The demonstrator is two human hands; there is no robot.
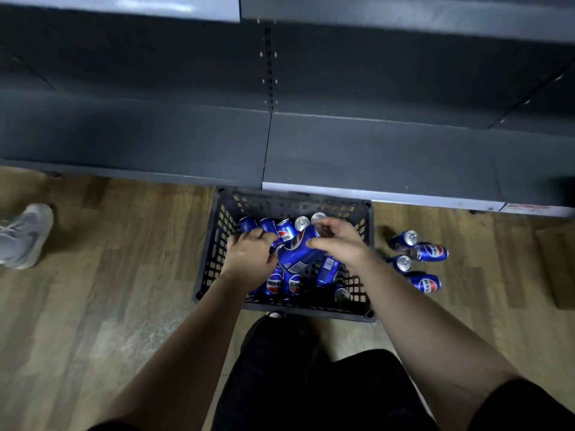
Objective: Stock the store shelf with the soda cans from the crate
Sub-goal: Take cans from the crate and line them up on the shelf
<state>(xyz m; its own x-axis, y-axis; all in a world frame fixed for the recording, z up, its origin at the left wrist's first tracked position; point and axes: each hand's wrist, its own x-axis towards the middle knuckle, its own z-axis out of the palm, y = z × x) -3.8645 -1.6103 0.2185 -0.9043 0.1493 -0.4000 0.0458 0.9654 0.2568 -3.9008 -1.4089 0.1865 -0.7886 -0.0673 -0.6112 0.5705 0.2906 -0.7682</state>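
right hand grips tilted can in crate of cans

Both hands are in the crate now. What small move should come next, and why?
Probably lift the tilted can clear of the crate with the right hand. Its thumb and fingers curl round the can's upper end, the can lies on top of the other cans, and the shelf behind the crate shows no cans. What the left hand grips is hidden.
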